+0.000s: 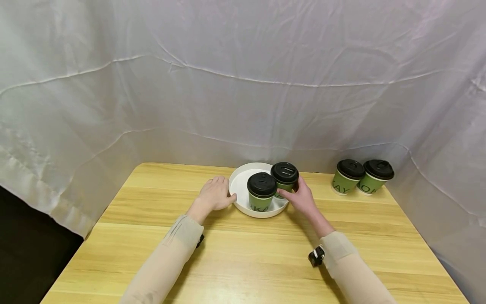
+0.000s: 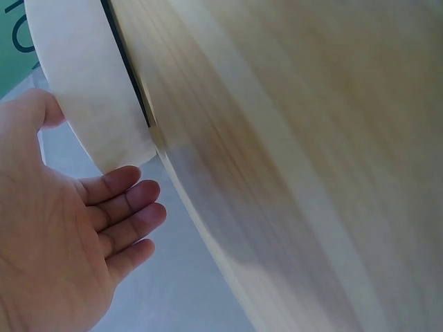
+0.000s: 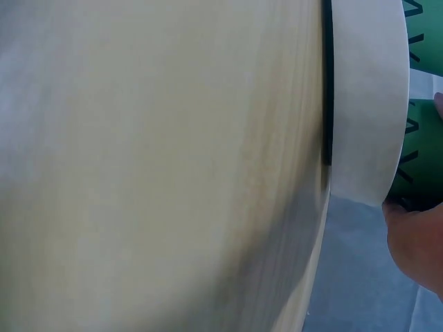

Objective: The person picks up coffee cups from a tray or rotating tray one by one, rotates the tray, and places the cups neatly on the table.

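In the head view, a round white tray bears two green paper coffee cups with black lids. My right hand grips the right-hand cup, its thumb across the front and the other fingers mostly hidden behind. The other cup stands beside it, nearer the front of the tray. My left hand lies at the tray's left rim, fingers relaxed. In the left wrist view, its thumb meets the rim and its fingertips are by the tray's side. The right wrist view shows only part of the right hand.
Two more lidded green cups, one left of the other, stand close together at the back right of the wooden table. A pale curtain hangs behind the table and along its sides.
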A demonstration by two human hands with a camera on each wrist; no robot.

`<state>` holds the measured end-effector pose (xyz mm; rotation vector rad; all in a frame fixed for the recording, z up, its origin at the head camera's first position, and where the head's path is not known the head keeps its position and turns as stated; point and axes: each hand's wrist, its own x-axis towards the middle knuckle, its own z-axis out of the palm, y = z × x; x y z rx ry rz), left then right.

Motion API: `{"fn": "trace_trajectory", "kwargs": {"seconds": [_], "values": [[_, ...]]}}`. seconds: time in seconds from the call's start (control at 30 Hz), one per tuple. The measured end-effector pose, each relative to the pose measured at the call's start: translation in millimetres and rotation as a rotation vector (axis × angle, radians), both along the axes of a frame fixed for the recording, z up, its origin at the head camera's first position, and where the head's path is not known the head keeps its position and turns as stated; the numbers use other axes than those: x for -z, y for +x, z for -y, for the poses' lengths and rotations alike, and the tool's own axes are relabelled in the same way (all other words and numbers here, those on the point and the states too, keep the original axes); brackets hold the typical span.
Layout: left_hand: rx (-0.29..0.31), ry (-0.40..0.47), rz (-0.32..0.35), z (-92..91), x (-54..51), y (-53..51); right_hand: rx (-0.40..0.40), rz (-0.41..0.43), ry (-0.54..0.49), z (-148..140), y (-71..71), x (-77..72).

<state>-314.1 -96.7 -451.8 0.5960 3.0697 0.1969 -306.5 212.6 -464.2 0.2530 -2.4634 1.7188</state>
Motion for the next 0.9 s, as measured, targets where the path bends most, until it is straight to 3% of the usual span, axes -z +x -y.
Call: {"fn": "trace_trajectory", "kwargs": {"seconds": [0.9], "values": [[-0.001,-0.009,-0.005,0.6,-0.1,0.6,0.012,-0.026,-0.002,-2.0,1.7,-5.3]]}}
